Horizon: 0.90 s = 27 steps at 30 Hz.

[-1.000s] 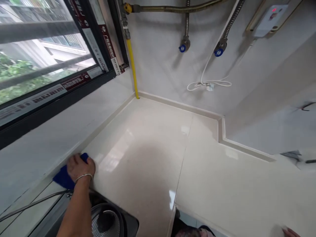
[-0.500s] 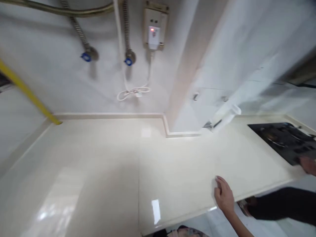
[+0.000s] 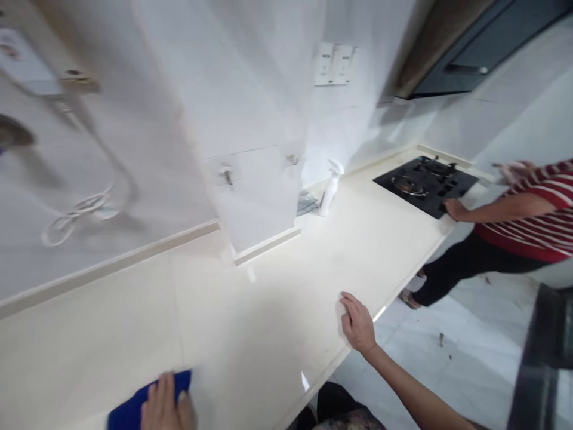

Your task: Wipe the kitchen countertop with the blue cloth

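The left hand (image 3: 166, 407) lies flat on a blue cloth (image 3: 134, 406) at the bottom edge of the view, fingers stretched forward and pressing the cloth onto the tabletop (image 3: 250, 310) rather than pinching it; the grip is spread, palm down, and the lower part of the hand is cut off by the frame. The cloth sits near the front left of the tabletop, partly hidden under the hand. The right hand (image 3: 358, 325) rests close to the front edge of the tabletop, fingers loosely curled and lightly apart, holding nothing; only its fingertips seem to touch the surface. As for the wiping, the pale stone shines and shows reflections over most of its width, so a good part looks clean already, though a faint dull patch shows on the stretch toward the stove; that far stretch looks like what is left, and this is a judgement from the sheen alone. Further out, a white spray bottle (image 3: 329, 188) stands upright against the wall corner, well apart from both hands. Beyond it a black stove (image 3: 425, 182) is set into the tabletop, and another person in a striped shirt (image 3: 532, 215) leans there with a hand at the stove's edge. A coiled white cord (image 3: 76, 215) hangs on the wall to the left.
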### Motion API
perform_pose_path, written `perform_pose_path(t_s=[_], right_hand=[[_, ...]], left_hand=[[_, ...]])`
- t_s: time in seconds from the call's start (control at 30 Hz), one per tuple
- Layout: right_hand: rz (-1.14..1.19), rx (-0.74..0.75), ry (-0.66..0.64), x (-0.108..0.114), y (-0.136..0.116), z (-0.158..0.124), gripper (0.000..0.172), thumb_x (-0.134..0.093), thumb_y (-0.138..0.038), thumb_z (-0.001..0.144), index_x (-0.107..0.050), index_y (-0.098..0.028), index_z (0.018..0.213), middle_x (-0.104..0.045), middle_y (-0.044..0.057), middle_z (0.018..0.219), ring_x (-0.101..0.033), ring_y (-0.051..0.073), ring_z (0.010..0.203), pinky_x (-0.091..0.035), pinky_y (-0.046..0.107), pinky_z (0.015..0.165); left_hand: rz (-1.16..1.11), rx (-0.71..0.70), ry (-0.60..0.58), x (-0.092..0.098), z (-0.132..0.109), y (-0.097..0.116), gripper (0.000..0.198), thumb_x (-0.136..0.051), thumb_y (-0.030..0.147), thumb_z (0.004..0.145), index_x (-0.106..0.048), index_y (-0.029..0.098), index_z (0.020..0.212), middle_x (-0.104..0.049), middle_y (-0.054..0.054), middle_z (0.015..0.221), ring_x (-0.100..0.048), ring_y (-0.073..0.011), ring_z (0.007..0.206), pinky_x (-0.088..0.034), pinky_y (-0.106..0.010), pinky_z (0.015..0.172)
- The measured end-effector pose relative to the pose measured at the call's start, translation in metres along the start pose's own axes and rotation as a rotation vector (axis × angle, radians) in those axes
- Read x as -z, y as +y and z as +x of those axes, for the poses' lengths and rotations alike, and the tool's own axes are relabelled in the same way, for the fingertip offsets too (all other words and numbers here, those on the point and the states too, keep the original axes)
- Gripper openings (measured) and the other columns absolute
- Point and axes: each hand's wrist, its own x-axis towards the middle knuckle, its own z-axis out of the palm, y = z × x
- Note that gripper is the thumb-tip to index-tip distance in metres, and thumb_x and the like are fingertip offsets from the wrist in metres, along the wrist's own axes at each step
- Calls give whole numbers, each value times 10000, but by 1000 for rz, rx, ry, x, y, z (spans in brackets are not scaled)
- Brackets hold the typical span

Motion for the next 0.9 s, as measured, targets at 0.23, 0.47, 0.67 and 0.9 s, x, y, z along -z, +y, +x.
perform_pose_path(t_s=[0.23,0.47,0.67,0.9], right_hand=[[56,-80,13,4,-10,10,523,-439,-81,785,-599,-224,1262,-610,102,1383,-587,253,1236,-498,471,1041],[52,-82,-14,5,-8,16,556,-466,-81,737,-582,-195,1269,-604,118,1388,-572,253,1251,-488,451,1057],[127,-103,21,6,-3,10,512,-458,-73,747,-613,-208,1215,-629,110,1359,-588,250,1239,-504,459,1040],[220,-90,-106,13,-56,51,606,-501,-175,798,-528,-247,1400,-545,114,1460,-492,308,1354,-406,569,1131]], left_hand=[[-132,-790,-30,-93,36,189,606,-374,274,963,-348,145,1555,-553,-142,1519,-439,-269,1465,-398,-509,1218],[-272,-1343,-167,-116,32,320,663,-474,317,954,-299,133,1566,-500,-148,1558,-393,-287,1491,-457,-487,1179],[-302,-1215,-162,-95,28,299,662,-431,206,965,-221,196,1592,-472,-124,1587,-327,-249,1526,-443,-503,1193],[-270,-609,-65,-74,55,194,623,-330,317,990,-224,251,1600,-412,-135,1622,-229,-257,1566,-308,-578,1259]])
